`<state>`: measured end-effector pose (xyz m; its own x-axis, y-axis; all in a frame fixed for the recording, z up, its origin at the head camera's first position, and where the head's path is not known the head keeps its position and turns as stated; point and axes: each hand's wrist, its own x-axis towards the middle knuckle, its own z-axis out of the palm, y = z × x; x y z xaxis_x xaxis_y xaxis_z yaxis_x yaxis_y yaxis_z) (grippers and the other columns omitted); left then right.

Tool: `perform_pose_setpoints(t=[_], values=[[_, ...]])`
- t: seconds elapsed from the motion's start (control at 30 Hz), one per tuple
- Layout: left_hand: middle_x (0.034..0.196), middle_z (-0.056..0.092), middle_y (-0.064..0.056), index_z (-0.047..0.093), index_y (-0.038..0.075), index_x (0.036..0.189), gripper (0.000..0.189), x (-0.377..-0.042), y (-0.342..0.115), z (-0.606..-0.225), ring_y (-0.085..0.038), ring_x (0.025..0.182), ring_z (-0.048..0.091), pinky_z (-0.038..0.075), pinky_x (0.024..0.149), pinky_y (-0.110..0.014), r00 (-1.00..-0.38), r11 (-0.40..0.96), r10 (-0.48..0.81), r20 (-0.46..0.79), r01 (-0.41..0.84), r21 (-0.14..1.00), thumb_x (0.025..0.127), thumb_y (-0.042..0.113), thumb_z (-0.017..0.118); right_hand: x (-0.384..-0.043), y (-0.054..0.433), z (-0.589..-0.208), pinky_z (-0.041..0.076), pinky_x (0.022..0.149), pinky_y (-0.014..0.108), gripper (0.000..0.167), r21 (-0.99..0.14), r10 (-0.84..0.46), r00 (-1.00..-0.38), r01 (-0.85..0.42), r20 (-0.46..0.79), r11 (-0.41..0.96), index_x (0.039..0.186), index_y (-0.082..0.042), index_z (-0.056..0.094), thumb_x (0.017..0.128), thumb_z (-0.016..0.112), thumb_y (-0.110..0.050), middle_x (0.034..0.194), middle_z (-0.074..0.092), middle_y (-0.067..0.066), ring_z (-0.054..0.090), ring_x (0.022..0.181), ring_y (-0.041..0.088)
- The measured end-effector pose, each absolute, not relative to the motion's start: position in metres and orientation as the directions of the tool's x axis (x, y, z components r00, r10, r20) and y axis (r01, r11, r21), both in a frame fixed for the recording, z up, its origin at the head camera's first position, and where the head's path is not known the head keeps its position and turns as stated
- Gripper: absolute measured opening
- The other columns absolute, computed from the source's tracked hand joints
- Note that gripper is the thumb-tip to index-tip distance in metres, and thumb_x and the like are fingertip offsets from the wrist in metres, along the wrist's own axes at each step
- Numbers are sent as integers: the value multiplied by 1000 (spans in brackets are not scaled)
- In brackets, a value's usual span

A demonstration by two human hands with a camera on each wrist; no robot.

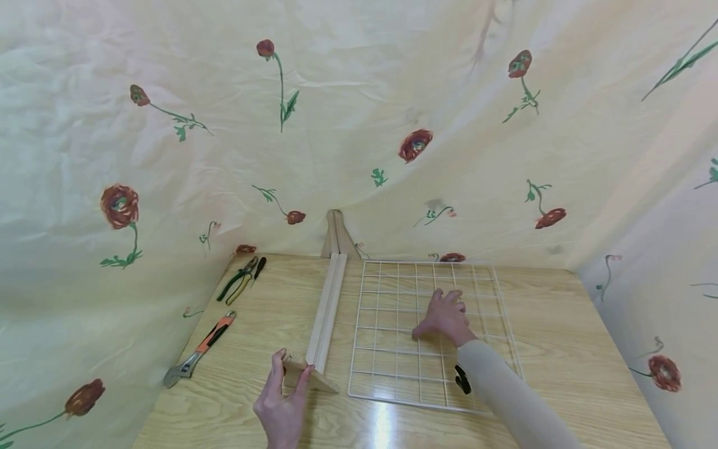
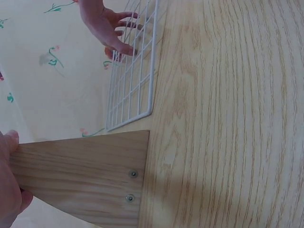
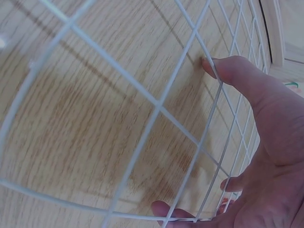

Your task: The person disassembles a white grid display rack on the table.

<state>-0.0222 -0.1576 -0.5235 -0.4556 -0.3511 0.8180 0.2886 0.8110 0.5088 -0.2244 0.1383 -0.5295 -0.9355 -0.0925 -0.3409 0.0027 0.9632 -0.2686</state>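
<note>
My left hand [image 1: 282, 405] holds the near end piece of a wooden stand [image 1: 326, 312], thumb on one side and fingers on the other. This flat, tapered end board [image 2: 78, 175] has two screw heads near its lower edge. A long grooved bar joins it to a similar end board [image 1: 335, 234] at the back. My right hand [image 1: 445, 317] is spread over a white wire grid panel [image 1: 356, 327] to the right of the stand. In the right wrist view the thumb [image 3: 237, 73] and fingertips reach between the wires [image 3: 159, 105], far apart from each other.
Pliers with green and yellow handles [image 1: 238, 284] and a small black-handled tool [image 1: 260, 268] lie at the back left. An adjustable wrench [image 1: 202, 349] with an orange and black handle lies nearer. Flowered cloth [image 1: 359, 112] surrounds the wood-grain table [image 1: 252, 337].
</note>
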Motion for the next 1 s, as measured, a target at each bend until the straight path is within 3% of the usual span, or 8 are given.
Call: perform_pose_setpoints(t=[0.43,0.63,1.0], values=[[102,73,-20,68,-8,112,61,-22,-159,-524,-37,80,71,61,60,-32,-456,808,-352,817,292,511,91,49,70,-223,143,-528,49,80,74,132,-279,-132,-918,-24,-375,960,148,17,15,64,89,-53,141,4,56,29,119,71],[102,73,-20,68,-8,111,62,-21,-159,-524,-38,81,71,61,63,-28,-463,802,-360,810,291,522,90,50,70,-220,144,-525,44,91,73,131,-278,-162,-915,-58,-370,959,146,21,18,65,88,-55,139,10,58,25,123,71],[104,73,-18,68,-6,113,58,-20,-157,-524,-36,86,70,59,71,-21,-480,774,-375,793,308,553,88,46,74,-219,147,-526,45,85,77,131,-312,-131,-903,4,-409,950,148,17,18,64,89,-54,140,10,55,22,124,68]])
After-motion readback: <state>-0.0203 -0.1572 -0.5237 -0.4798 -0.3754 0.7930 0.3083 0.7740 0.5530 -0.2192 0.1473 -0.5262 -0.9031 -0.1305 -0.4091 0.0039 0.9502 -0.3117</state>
